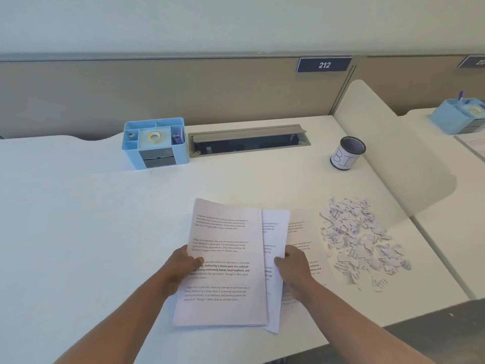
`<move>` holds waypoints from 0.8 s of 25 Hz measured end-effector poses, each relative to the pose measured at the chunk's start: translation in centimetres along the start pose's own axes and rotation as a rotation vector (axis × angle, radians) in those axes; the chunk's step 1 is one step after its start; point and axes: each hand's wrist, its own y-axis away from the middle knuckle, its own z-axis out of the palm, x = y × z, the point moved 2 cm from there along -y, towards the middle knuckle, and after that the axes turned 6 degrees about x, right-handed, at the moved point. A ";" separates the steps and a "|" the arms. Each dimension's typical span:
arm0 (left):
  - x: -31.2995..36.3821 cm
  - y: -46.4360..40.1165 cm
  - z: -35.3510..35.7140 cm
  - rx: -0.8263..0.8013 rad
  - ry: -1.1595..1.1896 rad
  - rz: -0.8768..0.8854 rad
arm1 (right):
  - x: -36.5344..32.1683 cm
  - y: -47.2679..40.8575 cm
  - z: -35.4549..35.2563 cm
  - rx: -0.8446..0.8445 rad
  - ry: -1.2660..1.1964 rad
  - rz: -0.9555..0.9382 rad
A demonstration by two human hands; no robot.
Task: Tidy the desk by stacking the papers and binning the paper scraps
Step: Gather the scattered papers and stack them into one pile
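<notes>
White desk (78,206) backed by a beige partition; grey open cable tray (249,139) set at upper centre. A stack of white printed sheets (225,261) is held at lower centre, its left edge pinched by the left hand (183,266), thumb on top. A second printed sheet (274,245) is pinched by the right hand (294,269). Torn paper scraps (359,240) are heaped at right. A black mesh cup labelled "BI" (347,153) is seen above them; a light-blue plastic organiser (154,143) at upper left.

White desk (78,211) with papers (301,232), scraps (359,237), bin (347,153), blue organizer (155,143).
</notes>
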 end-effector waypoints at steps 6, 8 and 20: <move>0.1 -0.2 -0.6 -0.114 0.088 -0.060 | -1.5 -2.9 -4.3 0.232 0.311 -0.150; 0.1 -0.2 -0.5 -0.110 0.063 -0.062 | -1.3 -4.0 -5.3 0.273 0.399 -0.179; 0.1 -0.2 -0.2 -0.074 0.025 -0.035 | -1.2 -6.0 -5.4 0.251 0.756 -0.141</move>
